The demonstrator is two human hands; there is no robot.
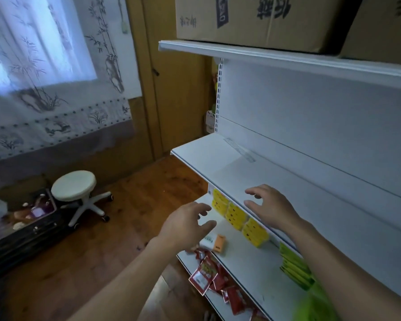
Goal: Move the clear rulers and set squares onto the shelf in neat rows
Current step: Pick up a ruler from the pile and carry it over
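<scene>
One clear ruler (pixel 239 150) lies flat at the back of the white middle shelf (pixel 208 158), along the back panel. My right hand (pixel 270 208) hovers over the shelf's front edge, fingers spread and loosely bent, holding nothing. My left hand (pixel 186 224) is lower and to the left, in front of the shelf below, fingers relaxed and empty. No set squares are visible.
Yellow packets (pixel 237 216) and green packets (pixel 294 266) hang under the middle shelf's front. An orange-and-white box (pixel 214 243) sits on the lower shelf; red sachets (pixel 212 276) lie below. Cardboard boxes (pixel 259 22) fill the top shelf. A white stool (pixel 75 185) stands on the wooden floor at left.
</scene>
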